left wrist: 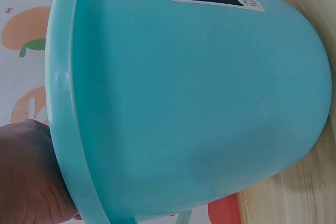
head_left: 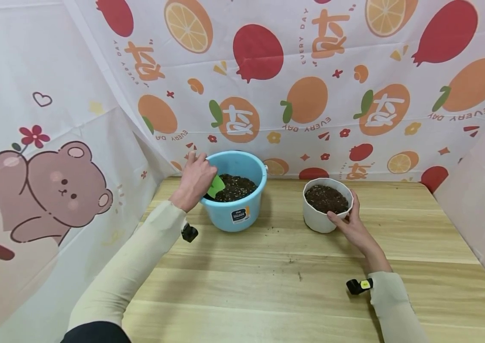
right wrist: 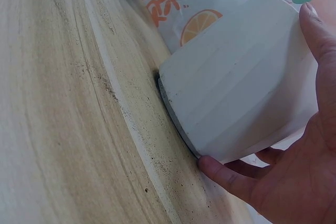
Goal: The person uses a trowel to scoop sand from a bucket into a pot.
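At the left rim of a blue bucket [head_left: 235, 208], my left hand [head_left: 196, 178] grips a green plastic trowel [head_left: 216, 186], its blade down at the dark soil [head_left: 239, 189] inside. The handle is hidden by the hand. In the left wrist view, the bucket wall [left wrist: 199, 93] fills most of the picture and covers the fingers of the left hand [left wrist: 31, 177]. My right hand [head_left: 353, 226] holds a white flowerpot [head_left: 320, 219] by its right side, thumb at the rim. Dark soil fills the pot almost to the top. In the right wrist view, fingers wrap the pot [right wrist: 236, 82] low down.
Bucket and pot stand apart on a wooden table [head_left: 268, 290], toward its back edge. Soil crumbs [head_left: 299, 276] lie scattered between and in front of them. A fruit-print cloth [head_left: 285, 128] hangs behind, and a bear-print cloth [head_left: 62, 190] hangs at the left.
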